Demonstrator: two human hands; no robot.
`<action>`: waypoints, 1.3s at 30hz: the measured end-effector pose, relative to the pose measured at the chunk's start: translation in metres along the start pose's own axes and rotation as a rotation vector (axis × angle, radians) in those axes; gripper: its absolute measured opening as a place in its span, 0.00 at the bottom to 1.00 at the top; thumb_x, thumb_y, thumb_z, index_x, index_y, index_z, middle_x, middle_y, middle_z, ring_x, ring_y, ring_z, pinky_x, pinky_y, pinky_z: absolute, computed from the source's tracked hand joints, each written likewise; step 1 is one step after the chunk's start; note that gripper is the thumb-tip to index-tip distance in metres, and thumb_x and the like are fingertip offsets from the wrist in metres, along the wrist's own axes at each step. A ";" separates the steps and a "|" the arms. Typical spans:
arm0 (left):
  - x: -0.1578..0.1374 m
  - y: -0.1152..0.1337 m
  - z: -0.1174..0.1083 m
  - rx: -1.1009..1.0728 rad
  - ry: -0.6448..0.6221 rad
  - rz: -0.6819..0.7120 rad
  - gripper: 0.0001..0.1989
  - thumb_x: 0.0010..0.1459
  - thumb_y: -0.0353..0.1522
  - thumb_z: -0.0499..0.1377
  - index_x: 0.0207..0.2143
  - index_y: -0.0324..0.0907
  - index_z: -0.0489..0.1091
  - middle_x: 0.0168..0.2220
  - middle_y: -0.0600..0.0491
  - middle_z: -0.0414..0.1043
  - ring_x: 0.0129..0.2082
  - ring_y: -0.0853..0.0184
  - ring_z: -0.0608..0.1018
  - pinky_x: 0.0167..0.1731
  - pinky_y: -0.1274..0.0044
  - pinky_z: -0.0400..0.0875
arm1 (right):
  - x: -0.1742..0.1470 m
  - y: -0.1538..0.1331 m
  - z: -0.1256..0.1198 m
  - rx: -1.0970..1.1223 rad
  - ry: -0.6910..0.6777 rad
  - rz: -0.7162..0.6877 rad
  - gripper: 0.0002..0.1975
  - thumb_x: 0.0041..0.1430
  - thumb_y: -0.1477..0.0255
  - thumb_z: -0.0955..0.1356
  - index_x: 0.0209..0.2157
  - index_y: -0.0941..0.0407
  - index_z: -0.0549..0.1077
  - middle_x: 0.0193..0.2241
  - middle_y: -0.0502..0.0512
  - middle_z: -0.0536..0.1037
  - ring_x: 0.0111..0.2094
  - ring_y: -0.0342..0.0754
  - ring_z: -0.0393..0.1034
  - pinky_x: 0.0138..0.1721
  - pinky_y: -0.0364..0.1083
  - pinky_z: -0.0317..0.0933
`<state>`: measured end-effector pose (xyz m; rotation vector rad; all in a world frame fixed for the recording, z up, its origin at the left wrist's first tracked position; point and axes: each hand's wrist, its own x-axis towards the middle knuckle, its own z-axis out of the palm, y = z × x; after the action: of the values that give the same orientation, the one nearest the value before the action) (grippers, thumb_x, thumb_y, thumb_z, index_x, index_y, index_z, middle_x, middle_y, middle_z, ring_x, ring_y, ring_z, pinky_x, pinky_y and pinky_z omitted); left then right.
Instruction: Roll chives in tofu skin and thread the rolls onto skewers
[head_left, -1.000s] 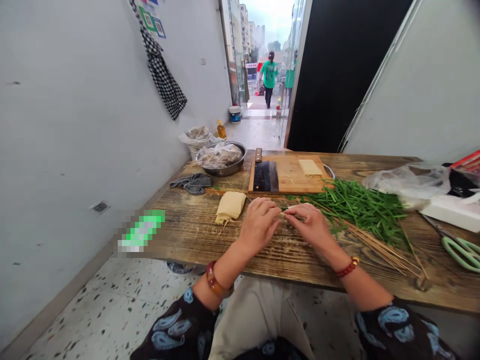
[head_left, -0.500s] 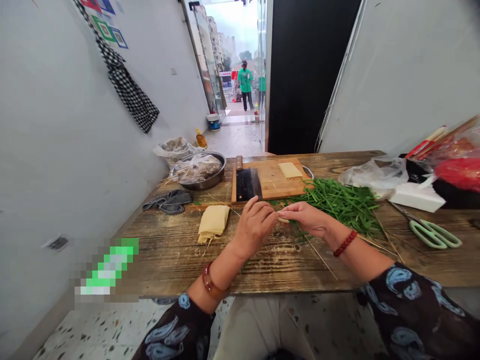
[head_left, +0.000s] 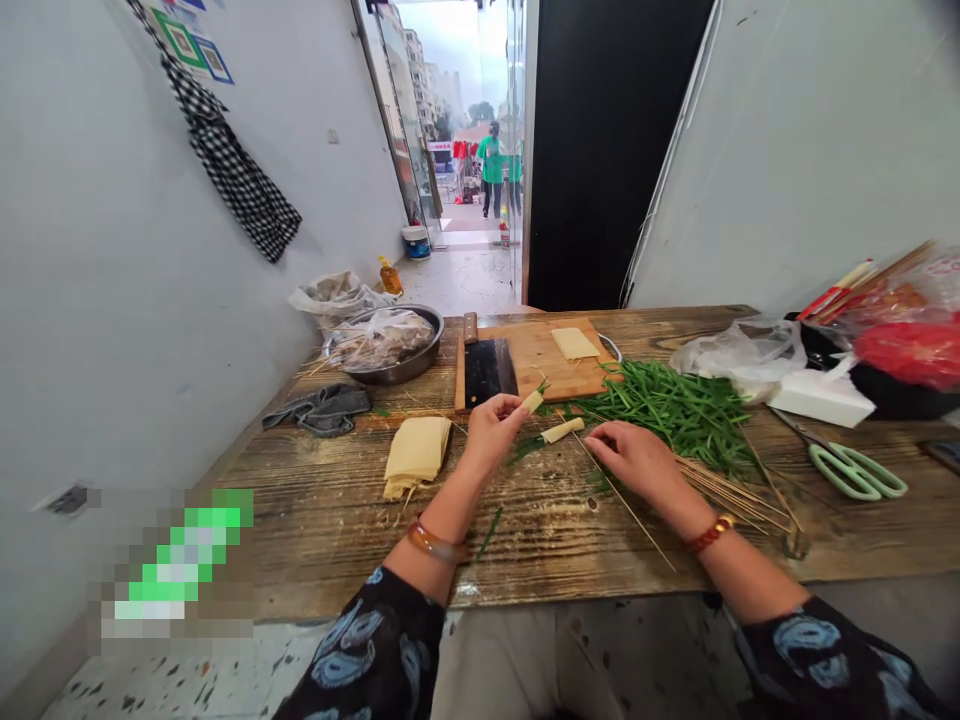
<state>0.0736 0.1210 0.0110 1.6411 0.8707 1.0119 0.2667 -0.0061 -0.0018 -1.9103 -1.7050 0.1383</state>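
Observation:
My left hand (head_left: 497, 432) pinches a pale yellow tofu-skin roll (head_left: 533, 402), with green leaf ends sticking out of its top. Another such roll (head_left: 562, 431) lies on the table between my hands, greens showing at its left end. Fingertips of my right hand (head_left: 634, 458) are drawn together at a thin wooden skewer (head_left: 634, 515) that slants across the tabletop. Left of my left hand is a stack of tofu-skin sheets (head_left: 417, 455). Cut green leaves (head_left: 675, 410) are heaped beyond my right hand, and a bundle of skewers (head_left: 731, 492) lies beside its wrist.
A cleaver (head_left: 489, 372) and a few sheets (head_left: 574, 344) rest on the cutting board (head_left: 536, 350). Further left are a metal basin (head_left: 420, 365) and a grey cloth (head_left: 319, 410). Green-handled scissors (head_left: 855, 472), a white box (head_left: 821, 395) and plastic bags (head_left: 739, 352) occupy the right.
My hands have moved apart. The left has lifted away with a roll in it, while the right has come down to the skewer. A roll on the table is now uncovered.

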 end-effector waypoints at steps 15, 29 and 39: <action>0.001 0.000 -0.008 0.149 0.078 0.047 0.08 0.51 0.34 0.59 0.28 0.37 0.73 0.22 0.57 0.70 0.23 0.73 0.68 0.24 0.81 0.60 | -0.013 -0.010 0.019 0.325 0.060 0.053 0.09 0.57 0.66 0.64 0.28 0.56 0.71 0.23 0.51 0.74 0.23 0.44 0.66 0.25 0.42 0.59; -0.005 0.006 0.004 0.175 0.007 0.083 0.06 0.51 0.32 0.60 0.29 0.38 0.74 0.27 0.53 0.74 0.27 0.70 0.72 0.27 0.80 0.65 | -0.008 -0.023 0.029 0.531 0.074 -0.020 0.11 0.56 0.67 0.66 0.37 0.54 0.79 0.36 0.56 0.81 0.36 0.51 0.76 0.39 0.49 0.69; -0.009 0.005 0.008 0.121 0.008 0.077 0.07 0.51 0.33 0.61 0.30 0.38 0.73 0.27 0.53 0.73 0.27 0.70 0.72 0.28 0.80 0.65 | -0.009 -0.025 0.029 0.557 0.093 -0.008 0.11 0.55 0.68 0.66 0.36 0.52 0.80 0.36 0.56 0.82 0.37 0.52 0.77 0.42 0.51 0.70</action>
<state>0.0782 0.1089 0.0129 1.7849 0.8948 1.0365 0.2304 -0.0038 -0.0161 -1.4701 -1.4213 0.4616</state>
